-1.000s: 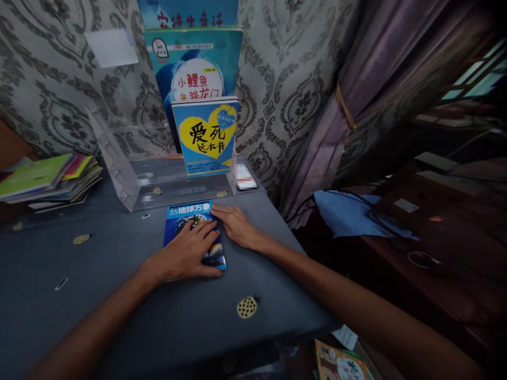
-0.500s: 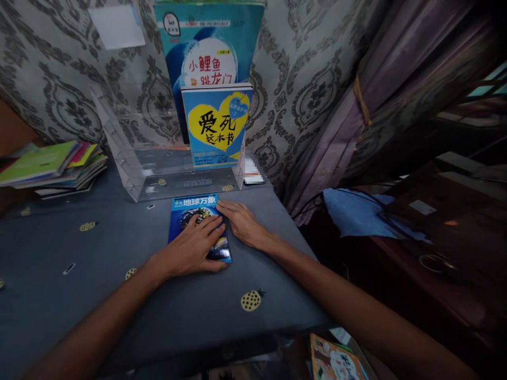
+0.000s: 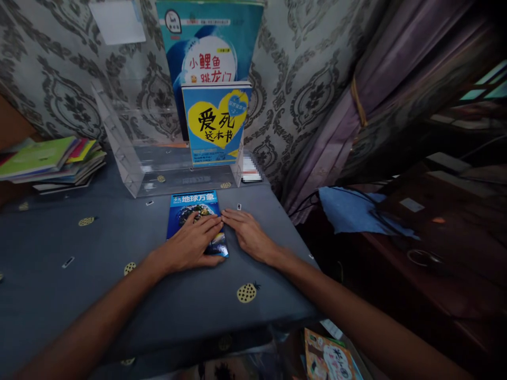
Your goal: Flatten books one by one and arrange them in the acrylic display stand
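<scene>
A blue book (image 3: 176,214) with a globe on its cover lies flat on the grey tablecloth (image 3: 190,316). Across its lower cover rests my left hand (image 3: 194,240), palm down with the fingers stretched out. My right hand (image 3: 249,232) lies on the cloth at the book's right edge, its fingertips at that edge and close to my left fingers. Behind the book stands a clear acrylic rack (image 3: 127,163). It holds a book with a yellow heart (image 3: 216,124) in front and a taller teal book (image 3: 209,34) behind.
At the left back is a stack of books and papers (image 3: 51,158). A phone-like object (image 3: 251,171), partly pixelated, lies right of the rack. Beyond the table's right edge are a blue cloth (image 3: 352,211) and a purple curtain (image 3: 336,121). Below the front edge sits an orange book (image 3: 328,356).
My right hand has shifted slightly right and down along the book's right edge. My left hand stays on the cover. The view has moved a little.
</scene>
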{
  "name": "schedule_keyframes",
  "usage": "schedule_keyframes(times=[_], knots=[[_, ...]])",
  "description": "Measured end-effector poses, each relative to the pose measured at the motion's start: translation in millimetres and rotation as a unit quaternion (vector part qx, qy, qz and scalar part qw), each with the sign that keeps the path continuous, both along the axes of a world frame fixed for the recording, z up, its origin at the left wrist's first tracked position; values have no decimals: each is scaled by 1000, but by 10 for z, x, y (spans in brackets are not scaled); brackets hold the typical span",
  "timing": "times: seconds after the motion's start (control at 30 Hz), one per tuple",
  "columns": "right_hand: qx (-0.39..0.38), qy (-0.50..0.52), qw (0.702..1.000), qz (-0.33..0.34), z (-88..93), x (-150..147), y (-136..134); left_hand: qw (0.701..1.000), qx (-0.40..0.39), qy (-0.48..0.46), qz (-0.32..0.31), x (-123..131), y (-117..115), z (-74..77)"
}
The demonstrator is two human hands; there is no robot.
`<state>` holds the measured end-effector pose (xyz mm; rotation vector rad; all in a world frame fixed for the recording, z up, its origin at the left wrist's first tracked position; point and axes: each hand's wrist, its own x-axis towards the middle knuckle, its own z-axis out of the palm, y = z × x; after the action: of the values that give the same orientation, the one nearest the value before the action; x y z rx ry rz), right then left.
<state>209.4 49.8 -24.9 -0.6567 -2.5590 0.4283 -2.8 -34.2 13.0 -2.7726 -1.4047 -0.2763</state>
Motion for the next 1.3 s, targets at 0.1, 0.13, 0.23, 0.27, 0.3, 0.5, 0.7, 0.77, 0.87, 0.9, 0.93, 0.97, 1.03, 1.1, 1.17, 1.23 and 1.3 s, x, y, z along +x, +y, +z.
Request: schedule_keyframes(times=[0.1,0.13,0.23,0.27,0.3,0.5,0.7,0.77,0.87,0.9,0.93,0.97,1.03,1.1,1.17,1.23,1.3], knots=[[1,2,1000,-5,21,2,-20,1000,6,-6,-3,10,-11,21],[3,6,1000,-6,24,3,-23,1000,9,-8,-7,14,-17,27],[6,19,1000,-1,30,9,-29,999,18,-14,-23,27,-38,34],[5,19,1000,3,35,10,-31,999,22,-15,-29,30,-45,33],[3,17,1000,8,41,11,-32,999,27,-16,-34,33,-50,31],[-13,-4,1000,25,63,14,-19,998,38,-19,-43,34,-57,37],[-16,1,1000,23,60,7,-10,998,42,-15,-50,31,-49,55],[-14,-4,1000,21,65,3,-15,998,44,-12,-49,29,-46,47],[-10,0,1000,20,63,2,-24,997,54,-10,-50,26,-45,33],[-8,5,1000,20,60,2,-26,997,58,-9,-52,25,-45,29],[-6,10,1000,20,55,3,-29,996,62,-9,-56,24,-46,25],[-3,14,1000,21,52,4,-32,996,66,-8,-60,23,-47,21],[2,21,1000,23,50,5,-38,995,75,-11,-64,22,-49,12],[6,26,999,26,54,6,-44,994,82,-17,-66,20,-48,4],[8,27,999,29,59,9,-45,994,83,-25,-68,18,-44,0],[11,26,999,32,57,13,-40,994,82,-30,-71,18,-39,4],[14,25,999,34,46,15,-30,993,85,-33,-76,18,-33,12]])
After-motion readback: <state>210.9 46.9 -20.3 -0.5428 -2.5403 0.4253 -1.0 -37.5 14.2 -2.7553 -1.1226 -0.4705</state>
